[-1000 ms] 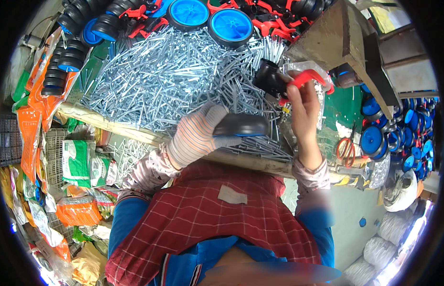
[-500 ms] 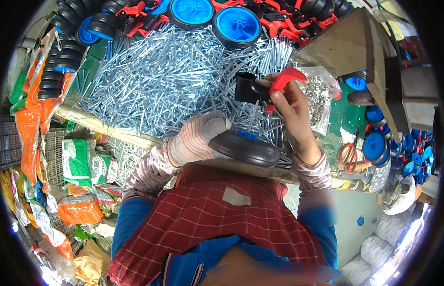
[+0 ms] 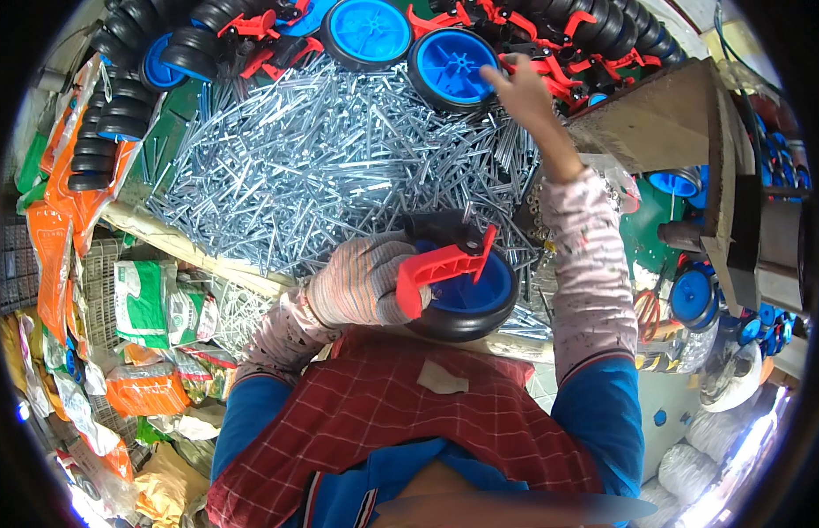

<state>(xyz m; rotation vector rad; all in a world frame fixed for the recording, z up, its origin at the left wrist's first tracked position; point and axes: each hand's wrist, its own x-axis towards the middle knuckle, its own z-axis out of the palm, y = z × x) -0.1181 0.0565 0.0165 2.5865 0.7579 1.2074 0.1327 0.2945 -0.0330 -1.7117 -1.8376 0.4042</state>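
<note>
My left hand (image 3: 361, 280), in a striped knit glove, grips a black-tyred wheel (image 3: 466, 327) with a blue hub at the bench's front edge. A red lever (image 3: 444, 264) with a black pipe-shaped bracket (image 3: 431, 227) lies over the hub, close to the gloved fingers. Whether bracket and wheel are joined cannot be made out. My bare right hand (image 3: 525, 95) stretches to the far side, fingers apart, beside the right rim of another blue-hubbed wheel (image 3: 449, 63); nothing shows in it. Loose metal pins (image 3: 312, 167) are heaped between the two hands.
Red and black lever brackets (image 3: 559, 75) and stacked wheels (image 3: 123, 119) line the bench's far and left sides. A wooden board (image 3: 642, 128) rises at the right. Scissors (image 3: 647, 304) lie near the right edge, and plastic packages (image 3: 145, 299) hang at the left.
My right hand has left the red lever and black bracket, which now rest over the wheel, and moved far forward. The wheel has tilted so its blue hub shows.
</note>
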